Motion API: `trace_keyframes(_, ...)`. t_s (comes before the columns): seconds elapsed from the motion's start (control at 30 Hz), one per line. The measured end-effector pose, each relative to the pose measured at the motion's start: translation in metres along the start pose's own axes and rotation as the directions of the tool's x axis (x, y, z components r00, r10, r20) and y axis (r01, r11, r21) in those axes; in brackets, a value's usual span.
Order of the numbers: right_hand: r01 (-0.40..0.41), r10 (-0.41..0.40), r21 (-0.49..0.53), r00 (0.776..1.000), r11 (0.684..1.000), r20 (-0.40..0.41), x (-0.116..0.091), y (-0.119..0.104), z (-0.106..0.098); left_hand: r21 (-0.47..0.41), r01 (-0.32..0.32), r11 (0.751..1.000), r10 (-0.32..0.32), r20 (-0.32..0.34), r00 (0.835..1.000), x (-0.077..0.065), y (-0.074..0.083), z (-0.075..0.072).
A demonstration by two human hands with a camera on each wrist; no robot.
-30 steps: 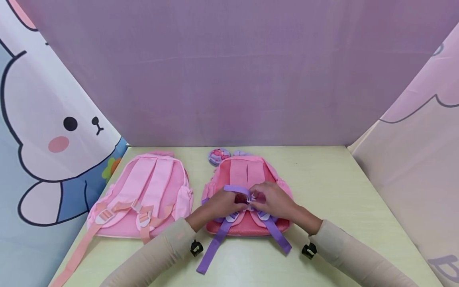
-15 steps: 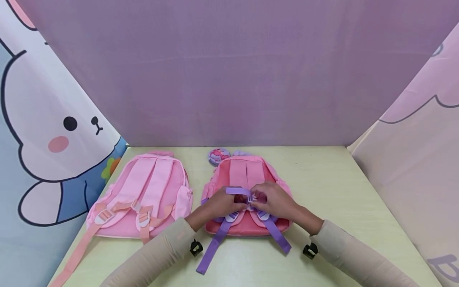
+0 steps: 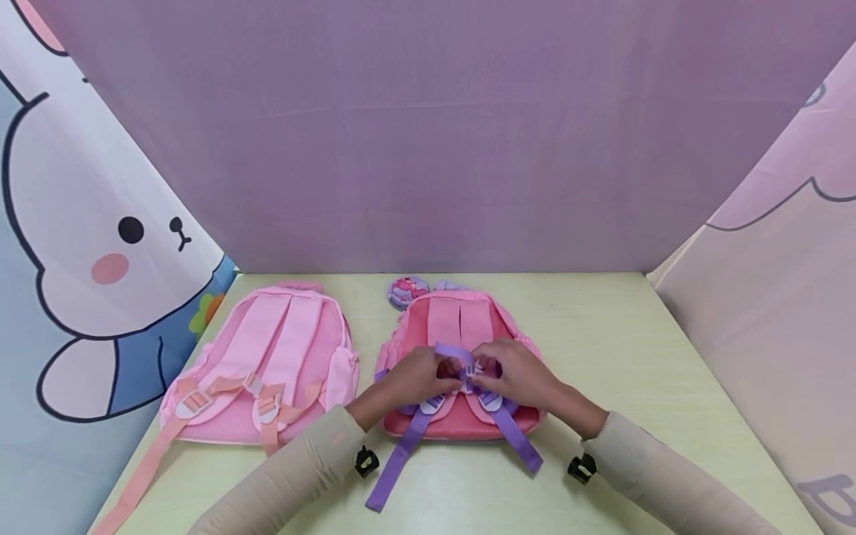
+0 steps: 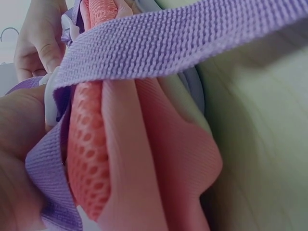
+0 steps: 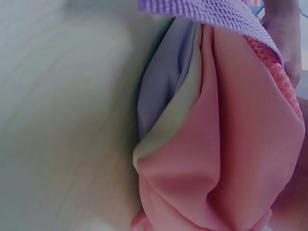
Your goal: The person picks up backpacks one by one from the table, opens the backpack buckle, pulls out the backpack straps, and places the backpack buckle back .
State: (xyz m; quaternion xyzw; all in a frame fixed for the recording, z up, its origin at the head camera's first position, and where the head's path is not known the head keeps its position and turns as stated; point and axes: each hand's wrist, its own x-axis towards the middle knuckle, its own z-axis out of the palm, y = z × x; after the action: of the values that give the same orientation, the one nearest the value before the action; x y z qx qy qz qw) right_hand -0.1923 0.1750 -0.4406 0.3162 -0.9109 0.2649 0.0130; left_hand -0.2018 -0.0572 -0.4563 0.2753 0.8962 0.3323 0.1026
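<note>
A pink backpack (image 3: 461,427) with purple straps lies on the table, its shoulder straps facing up. My left hand (image 3: 416,377) and right hand (image 3: 520,377) meet over its middle. Between their fingertips is a small white buckle (image 3: 471,369) threaded with a purple chest strap (image 3: 453,351), whose loose end arches up. The left thumb and fingers pinch the strap beside the buckle, while the right ones pinch the buckle from the other side. Fingers partly cover the buckle. In the left wrist view, a wide purple webbing strap (image 4: 144,45) crosses in front of the bag's red mesh (image 4: 89,154).
Left of it lies a second, paler pink backpack (image 3: 230,416) with orange straps, one trailing toward the table's front edge. A round purple pouch (image 3: 408,292) sits behind the nearer bag. Two purple webbing tails (image 3: 400,464) hang onto the pale table (image 3: 642,371). A curtain (image 3: 441,148) stands behind.
The arching end of the purple chest strap has shifted right and shortened on the left. My right hand has moved slightly right, while the left stays nearly in place. Both backpacks stay put.
</note>
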Motion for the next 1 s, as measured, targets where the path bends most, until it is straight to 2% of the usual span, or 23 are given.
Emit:
trace_keyframes(0.13,-0.020,0.020,0.003,1.000,1.000,0.003,-0.001,0.001,-0.001,-0.016,0.016,1.000,-0.016,0.009,1.000,0.001,0.000,0.000)
trace_keyframes(0.33,-0.039,0.039,-0.007,0.999,0.999,0.002,-0.002,0.004,-0.003,-0.005,-0.002,1.000,0.002,0.007,1.000,0.002,-0.002,0.001)
trace_keyframes(1.0,-0.018,0.015,-0.069,0.999,0.997,-0.042,-0.010,0.012,-0.008,-0.010,0.008,1.000,-0.008,0.009,1.000,0.002,-0.002,0.003)
